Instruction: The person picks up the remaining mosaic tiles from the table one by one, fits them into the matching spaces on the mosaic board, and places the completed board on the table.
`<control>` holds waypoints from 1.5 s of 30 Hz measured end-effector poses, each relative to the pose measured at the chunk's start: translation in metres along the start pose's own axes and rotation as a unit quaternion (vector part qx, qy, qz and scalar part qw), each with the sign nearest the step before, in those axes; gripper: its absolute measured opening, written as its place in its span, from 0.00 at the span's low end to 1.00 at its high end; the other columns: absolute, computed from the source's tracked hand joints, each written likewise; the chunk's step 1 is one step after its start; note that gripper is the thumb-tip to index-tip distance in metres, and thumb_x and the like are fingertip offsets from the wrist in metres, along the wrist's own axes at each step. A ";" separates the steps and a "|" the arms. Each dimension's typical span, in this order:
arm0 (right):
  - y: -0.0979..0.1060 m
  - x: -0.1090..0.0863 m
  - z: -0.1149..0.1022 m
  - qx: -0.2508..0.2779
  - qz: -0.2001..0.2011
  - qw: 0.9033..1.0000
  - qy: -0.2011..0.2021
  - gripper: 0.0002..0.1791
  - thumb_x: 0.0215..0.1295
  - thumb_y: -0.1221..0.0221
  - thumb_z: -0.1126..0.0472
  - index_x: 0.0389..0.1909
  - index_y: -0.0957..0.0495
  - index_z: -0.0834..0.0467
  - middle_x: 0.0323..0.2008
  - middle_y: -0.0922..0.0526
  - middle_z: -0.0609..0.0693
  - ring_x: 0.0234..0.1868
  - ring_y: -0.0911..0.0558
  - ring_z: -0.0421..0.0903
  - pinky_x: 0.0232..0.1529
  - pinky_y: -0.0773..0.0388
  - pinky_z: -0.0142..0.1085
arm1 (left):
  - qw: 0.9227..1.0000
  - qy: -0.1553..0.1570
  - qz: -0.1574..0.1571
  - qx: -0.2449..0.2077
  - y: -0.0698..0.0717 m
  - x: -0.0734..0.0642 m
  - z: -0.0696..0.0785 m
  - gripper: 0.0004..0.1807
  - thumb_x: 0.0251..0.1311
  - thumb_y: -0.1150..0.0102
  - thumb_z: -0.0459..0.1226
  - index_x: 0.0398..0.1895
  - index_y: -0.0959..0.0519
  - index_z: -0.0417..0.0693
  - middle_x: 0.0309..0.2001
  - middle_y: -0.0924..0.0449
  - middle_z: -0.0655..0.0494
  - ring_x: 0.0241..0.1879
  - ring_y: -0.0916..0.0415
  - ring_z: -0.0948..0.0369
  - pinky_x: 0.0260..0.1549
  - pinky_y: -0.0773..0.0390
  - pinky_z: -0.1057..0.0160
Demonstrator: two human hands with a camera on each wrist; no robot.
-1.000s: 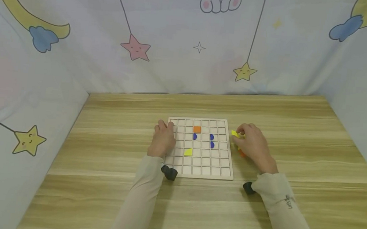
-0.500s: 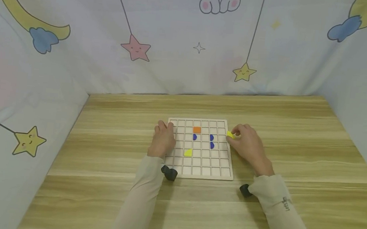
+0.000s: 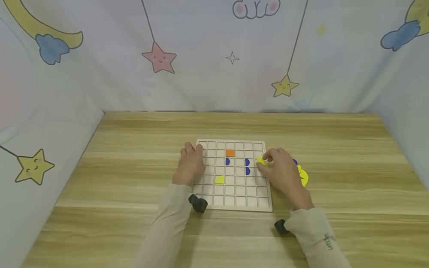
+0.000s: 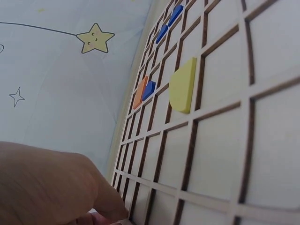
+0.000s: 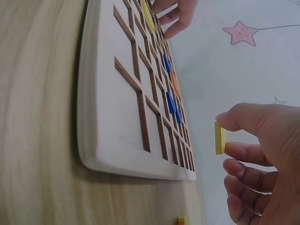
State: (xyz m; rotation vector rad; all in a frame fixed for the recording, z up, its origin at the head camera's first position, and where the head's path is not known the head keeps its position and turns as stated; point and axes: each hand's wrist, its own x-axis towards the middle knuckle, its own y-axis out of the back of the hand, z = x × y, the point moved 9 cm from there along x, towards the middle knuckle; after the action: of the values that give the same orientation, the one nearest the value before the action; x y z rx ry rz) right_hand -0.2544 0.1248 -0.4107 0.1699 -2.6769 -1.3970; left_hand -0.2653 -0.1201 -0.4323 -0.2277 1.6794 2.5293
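Gripping the left edge of the board point(image 3: 230, 190), the left hand point(image 3: 190, 165) should hold it steady. Near the right edge, the right hand point(image 3: 283, 173) pinches a yellow piece point(image 3: 260, 160) above the board; best to lower it slowly and flat.

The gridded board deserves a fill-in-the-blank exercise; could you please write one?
The right hand pinches a piece coloured ____.
The square tile on the gridded board is coloured ____.
That board carries ____ blue semicircles.
The left hand is at the board's ____-hand edge.

Missing words: yellow; orange; three; left.
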 end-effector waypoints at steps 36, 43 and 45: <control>-0.034 -0.008 -0.037 -0.032 -0.008 0.999 0.035 0.15 0.58 0.36 0.51 0.38 0.22 0.57 0.36 0.23 0.50 0.36 0.27 0.47 0.40 0.28 0.39 | 1.000 0.006 0.011 -0.002 0.000 -0.001 0.000 0.20 0.66 0.55 0.30 0.62 0.36 0.38 0.54 0.43 0.39 0.52 0.42 0.46 0.43 0.28 0.54; -0.039 -0.010 -0.044 -0.053 -0.015 0.997 0.047 0.15 0.58 0.36 0.49 0.38 0.22 0.56 0.36 0.23 0.48 0.36 0.27 0.45 0.39 0.27 0.39 | 1.000 0.005 0.012 0.000 0.000 -0.001 0.001 0.21 0.66 0.56 0.30 0.62 0.37 0.38 0.53 0.43 0.39 0.51 0.41 0.46 0.43 0.28 0.54; -0.041 -0.011 -0.047 -0.061 -0.016 0.997 0.051 0.14 0.58 0.37 0.49 0.37 0.22 0.55 0.36 0.23 0.48 0.36 0.26 0.45 0.39 0.27 0.38 | 1.000 0.005 0.014 -0.002 0.000 -0.001 0.001 0.21 0.66 0.56 0.30 0.62 0.37 0.37 0.54 0.43 0.39 0.52 0.42 0.46 0.43 0.28 0.54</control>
State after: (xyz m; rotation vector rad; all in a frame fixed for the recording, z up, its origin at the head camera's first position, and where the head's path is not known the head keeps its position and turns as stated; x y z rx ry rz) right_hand -0.2346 0.0656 -0.4181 0.2670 -2.5094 -1.5126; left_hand -0.2645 -0.1191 -0.4315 -0.2195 1.6935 2.5552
